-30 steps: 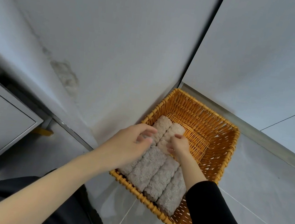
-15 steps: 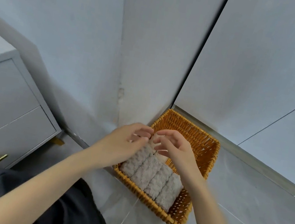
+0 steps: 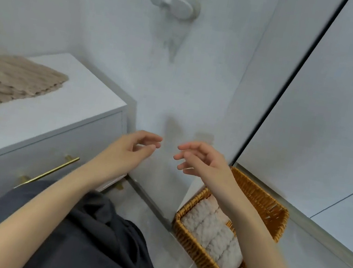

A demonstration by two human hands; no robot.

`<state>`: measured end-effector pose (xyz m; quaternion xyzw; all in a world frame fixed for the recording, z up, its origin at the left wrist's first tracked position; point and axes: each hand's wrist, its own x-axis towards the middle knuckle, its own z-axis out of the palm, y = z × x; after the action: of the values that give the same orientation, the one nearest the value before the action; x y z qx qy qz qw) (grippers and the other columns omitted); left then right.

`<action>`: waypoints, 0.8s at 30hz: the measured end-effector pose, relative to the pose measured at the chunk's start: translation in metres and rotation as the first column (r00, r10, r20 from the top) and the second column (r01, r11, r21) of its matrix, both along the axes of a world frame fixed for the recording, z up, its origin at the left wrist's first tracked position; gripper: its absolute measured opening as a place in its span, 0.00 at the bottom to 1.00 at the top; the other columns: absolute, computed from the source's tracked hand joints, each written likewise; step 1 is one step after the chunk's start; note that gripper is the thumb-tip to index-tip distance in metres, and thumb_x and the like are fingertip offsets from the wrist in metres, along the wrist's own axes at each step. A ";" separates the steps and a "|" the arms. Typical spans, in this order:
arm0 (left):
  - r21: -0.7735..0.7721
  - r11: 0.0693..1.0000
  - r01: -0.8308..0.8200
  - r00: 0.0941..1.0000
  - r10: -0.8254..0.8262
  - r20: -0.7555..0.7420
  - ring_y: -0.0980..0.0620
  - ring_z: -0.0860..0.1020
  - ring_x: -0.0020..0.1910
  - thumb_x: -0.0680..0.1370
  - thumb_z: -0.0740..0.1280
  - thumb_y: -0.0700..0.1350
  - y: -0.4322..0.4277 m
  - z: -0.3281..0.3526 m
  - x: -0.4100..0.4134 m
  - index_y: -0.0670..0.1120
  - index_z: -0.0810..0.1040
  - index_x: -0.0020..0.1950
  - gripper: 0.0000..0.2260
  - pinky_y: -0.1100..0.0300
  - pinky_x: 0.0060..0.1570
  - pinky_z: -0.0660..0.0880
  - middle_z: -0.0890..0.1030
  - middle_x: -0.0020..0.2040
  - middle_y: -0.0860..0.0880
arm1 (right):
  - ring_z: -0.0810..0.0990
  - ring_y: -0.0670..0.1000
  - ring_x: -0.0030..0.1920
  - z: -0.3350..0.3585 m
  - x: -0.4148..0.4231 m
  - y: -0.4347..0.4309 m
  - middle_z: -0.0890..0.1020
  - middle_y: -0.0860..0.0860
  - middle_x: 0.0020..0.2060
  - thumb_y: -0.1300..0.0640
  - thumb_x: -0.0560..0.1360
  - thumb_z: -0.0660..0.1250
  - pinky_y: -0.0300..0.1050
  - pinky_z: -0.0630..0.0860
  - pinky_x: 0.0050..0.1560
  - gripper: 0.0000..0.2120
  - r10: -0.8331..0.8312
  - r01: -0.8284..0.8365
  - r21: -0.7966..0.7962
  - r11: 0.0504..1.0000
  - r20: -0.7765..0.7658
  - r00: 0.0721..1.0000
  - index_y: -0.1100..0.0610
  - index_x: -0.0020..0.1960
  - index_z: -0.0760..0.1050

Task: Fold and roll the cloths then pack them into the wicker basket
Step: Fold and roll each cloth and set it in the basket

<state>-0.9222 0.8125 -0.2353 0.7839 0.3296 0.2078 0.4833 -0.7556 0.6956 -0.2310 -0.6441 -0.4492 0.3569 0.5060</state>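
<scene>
The wicker basket (image 3: 260, 201) sits on the floor at the lower right, in the corner of the walls. Several rolled pale cloths (image 3: 213, 231) lie side by side in its near half, partly hidden by my right forearm. My left hand (image 3: 132, 149) and my right hand (image 3: 199, 161) hang in the air above and left of the basket, fingers loosely curled, facing each other and holding nothing. More beige ribbed cloths (image 3: 4, 84) lie spread on the white cabinet top (image 3: 78, 98) at the left.
The cabinet has a drawer with a gold bar handle (image 3: 47, 173). A white wall fitting (image 3: 174, 2) juts out high on the wall. A dark vertical seam (image 3: 287, 82) splits the wall panels at right. My dark-clothed lap (image 3: 88, 236) fills the lower centre.
Both hands have lifted out of the basket and let go of the rolled cloths. The view has swung up and left, so the cabinet top and its cloths have come into sight.
</scene>
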 end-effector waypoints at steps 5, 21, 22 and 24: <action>0.029 0.978 -0.207 0.973 0.203 0.106 0.63 0.78 0.52 0.80 0.62 0.43 0.021 0.029 -0.067 0.58 0.77 0.54 0.10 0.60 0.56 0.74 0.82 0.53 0.59 | 0.82 0.49 0.46 0.027 -0.047 0.043 0.84 0.48 0.48 0.58 0.80 0.61 0.43 0.79 0.53 0.08 0.120 -0.121 0.039 0.992 0.027 0.992 0.54 0.56 0.77; 0.235 0.653 -0.720 0.693 0.696 0.187 0.59 0.76 0.55 0.80 0.62 0.41 0.086 0.050 -0.261 0.50 0.76 0.62 0.12 0.72 0.46 0.68 0.79 0.55 0.58 | 0.80 0.51 0.52 0.051 -0.194 0.216 0.79 0.49 0.55 0.60 0.79 0.61 0.47 0.78 0.53 0.09 0.317 -0.324 0.060 0.944 0.104 0.943 0.54 0.58 0.75; 0.285 0.633 -0.720 0.687 0.707 0.164 0.59 0.75 0.56 0.80 0.62 0.41 0.091 0.047 -0.265 0.49 0.76 0.63 0.13 0.72 0.48 0.68 0.79 0.57 0.57 | 0.79 0.52 0.54 0.047 -0.200 0.225 0.78 0.47 0.55 0.60 0.78 0.61 0.48 0.77 0.54 0.10 0.323 -0.330 0.047 0.943 0.113 0.940 0.53 0.57 0.75; 0.393 0.600 -0.696 0.685 0.719 0.116 0.58 0.74 0.59 0.79 0.62 0.42 0.101 0.042 -0.271 0.48 0.76 0.64 0.14 0.68 0.53 0.68 0.78 0.61 0.54 | 0.77 0.50 0.56 0.038 -0.211 0.246 0.77 0.44 0.56 0.60 0.77 0.61 0.48 0.76 0.57 0.11 0.341 -0.347 0.019 0.938 0.135 0.930 0.50 0.57 0.75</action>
<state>-1.1930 0.9136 -0.1930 0.6766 0.5749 0.4244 0.1779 -0.9663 0.9412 -0.1935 -0.5663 -0.5946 0.3876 0.4190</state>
